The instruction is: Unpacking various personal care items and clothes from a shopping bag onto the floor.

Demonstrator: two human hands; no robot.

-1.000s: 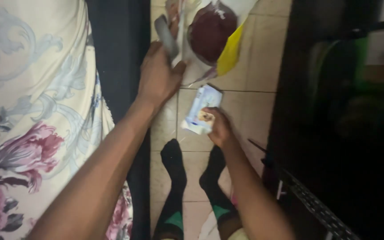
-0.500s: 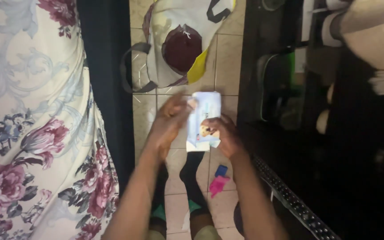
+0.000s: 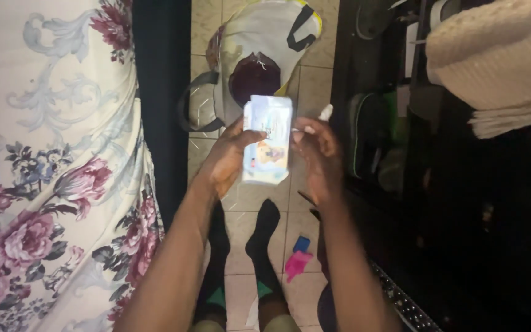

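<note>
Both hands share the grip — left hand [image 3: 227, 161] closed on the pale wipes pack [image 3: 268, 140], held upright above the tiled floor [image 3: 241, 195], right hand [image 3: 318, 155] pinching its edge.

Wipes pack [image 3: 268, 140] between left hand [image 3: 228, 161] and right hand [image 3: 319, 157], bag [image 3: 259, 52] on floor beyond

**Bare arms, dark socks**

Both forearms are bare, with no sleeves, watch or rings showing on the left hand [image 3: 225, 163] or the right hand [image 3: 319, 160]. At lower centre of the frame, the feet wear black socks [image 3: 262, 237] with green bands near the ankles.
</note>
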